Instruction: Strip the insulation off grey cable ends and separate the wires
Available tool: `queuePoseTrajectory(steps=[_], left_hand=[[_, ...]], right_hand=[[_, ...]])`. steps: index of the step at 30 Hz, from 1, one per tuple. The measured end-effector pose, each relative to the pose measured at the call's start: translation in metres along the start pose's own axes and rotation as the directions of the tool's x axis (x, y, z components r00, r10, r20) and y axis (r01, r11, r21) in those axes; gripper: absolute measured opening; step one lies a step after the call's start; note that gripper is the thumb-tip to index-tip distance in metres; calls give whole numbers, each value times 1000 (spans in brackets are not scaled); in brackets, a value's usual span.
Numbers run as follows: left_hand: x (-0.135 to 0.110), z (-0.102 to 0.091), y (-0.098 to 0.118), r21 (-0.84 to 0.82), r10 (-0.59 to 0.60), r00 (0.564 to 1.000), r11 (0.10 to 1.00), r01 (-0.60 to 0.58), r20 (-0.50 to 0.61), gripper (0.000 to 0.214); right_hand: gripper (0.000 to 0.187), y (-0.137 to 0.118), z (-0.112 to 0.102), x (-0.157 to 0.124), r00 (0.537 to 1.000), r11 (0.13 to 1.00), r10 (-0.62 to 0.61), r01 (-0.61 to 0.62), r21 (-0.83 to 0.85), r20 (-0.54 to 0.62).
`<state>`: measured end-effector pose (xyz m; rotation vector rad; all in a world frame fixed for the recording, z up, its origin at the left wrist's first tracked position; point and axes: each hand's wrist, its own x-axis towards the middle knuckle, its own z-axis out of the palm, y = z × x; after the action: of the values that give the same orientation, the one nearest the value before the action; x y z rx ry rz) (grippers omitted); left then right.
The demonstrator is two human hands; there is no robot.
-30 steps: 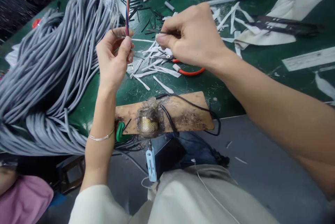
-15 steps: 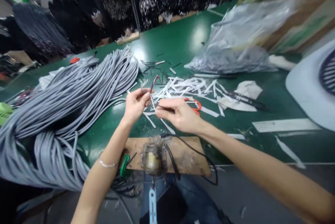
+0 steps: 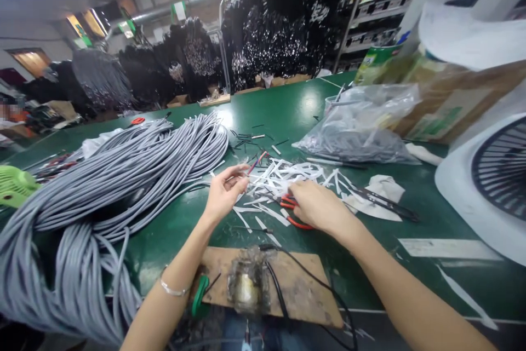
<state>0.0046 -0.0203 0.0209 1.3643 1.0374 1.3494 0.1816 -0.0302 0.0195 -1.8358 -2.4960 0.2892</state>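
Note:
My left hand [image 3: 224, 193] pinches the end of a grey cable, and its coloured inner wires [image 3: 255, 163] stick out past my fingertips, red and blue among them. My right hand [image 3: 316, 206] lies on the green table over red-handled cutters [image 3: 296, 224], fingers curled around the handles. Both hands are over a scatter of white strips [image 3: 283, 174]. A large bundle of grey cables [image 3: 102, 186] lies to the left of my left hand.
A wooden board [image 3: 304, 291] with a small metal device and black leads sits at the table's near edge. A plastic bag [image 3: 357, 129], a white cloth [image 3: 384, 186] and a white fan [image 3: 485, 186] stand to the right. A green fan [image 3: 14, 184] is far left.
The camera has tilted up, showing the room behind. My right hand dropped from beside my left hand down onto the red-handled cutters. My left hand keeps the cable end.

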Motion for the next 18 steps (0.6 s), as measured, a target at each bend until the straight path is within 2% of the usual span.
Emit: queuePoseTrajectory(steps=[5, 9, 11, 12, 13, 14, 16, 18], left_hand=[[-9, 4, -4, 77, 25, 997, 997, -19, -69, 16], [-14, 2, -6, 309, 202, 976, 936, -167, -86, 10], [-15, 0, -3, 409, 294, 951, 883, -231, -99, 12], [-15, -1, -1, 435, 318, 942, 867, -242, -110, 13], [-15, -3, 0, 438, 324, 938, 866, -241, -126, 14], [-15, -4, 1, 418, 312, 940, 879, -230, -140, 15], [-13, -5, 3, 317, 247, 956, 930, -189, -156, 16], [-13, -5, 4, 184, 168, 975, 973, -141, -143, 18]], right_hand=[[17, 0, 0, 4, 999, 997, 46, -46, -66, 0], [17, 6, -8, 5, 996, 993, 84, -85, -76, -24], [21, 13, -12, 6, 989, 994, 105, -109, -27, -107], [22, 15, -13, 6, 977, 995, 99, -98, 15, -191], [20, 17, -12, 7, 952, 996, 75, -59, 61, -298], [18, 17, -11, 8, 908, 995, 35, 7, 100, -417], [11, 14, -5, 9, 779, 976, -56, 175, 131, -625], [10, 7, 3, 10, 663, 952, -124, 288, 98, -738]])
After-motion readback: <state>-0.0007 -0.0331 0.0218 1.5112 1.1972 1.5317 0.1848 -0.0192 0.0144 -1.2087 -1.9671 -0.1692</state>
